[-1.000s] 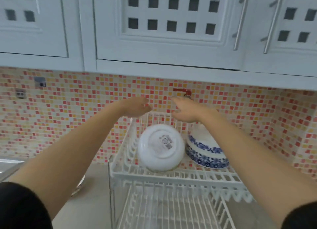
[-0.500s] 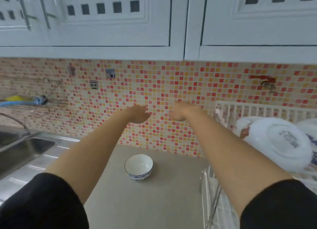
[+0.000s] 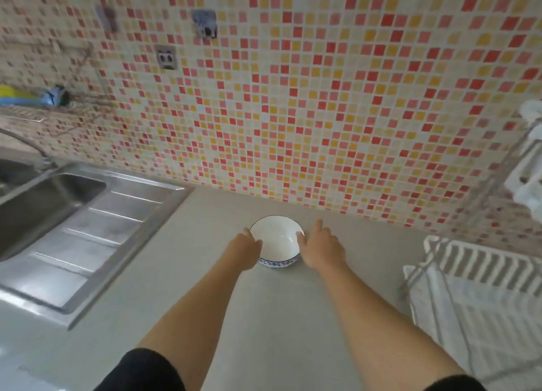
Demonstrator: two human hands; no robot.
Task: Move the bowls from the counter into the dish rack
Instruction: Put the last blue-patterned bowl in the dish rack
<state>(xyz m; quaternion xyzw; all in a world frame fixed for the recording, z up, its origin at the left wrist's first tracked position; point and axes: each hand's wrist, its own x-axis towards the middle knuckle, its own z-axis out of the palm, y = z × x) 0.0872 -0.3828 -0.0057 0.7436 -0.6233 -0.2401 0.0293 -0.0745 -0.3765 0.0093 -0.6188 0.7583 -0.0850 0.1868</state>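
Note:
A white bowl [image 3: 277, 239] with a blue patterned band stands upright on the grey counter [image 3: 278, 317], close to the tiled wall. My left hand [image 3: 245, 251] presses against its left side, thumb on the rim. Against the bowl's right side sits my right hand [image 3: 321, 248], fingers touching the rim. The bowl rests on the counter between both hands. The white wire dish rack [image 3: 469, 276] stands at the right edge, only partly in view; the bowls in it are out of frame.
A steel sink [image 3: 44, 203] with a ribbed drainboard [image 3: 96, 238] lies to the left, a faucet [image 3: 20, 138] arching over it. The mosaic tiled wall [image 3: 322, 112] carries hooks and a small shelf at far left.
My view swung left from the dish rack and down to the counter. Both hands dropped from mid-air onto the sides of the bowl.

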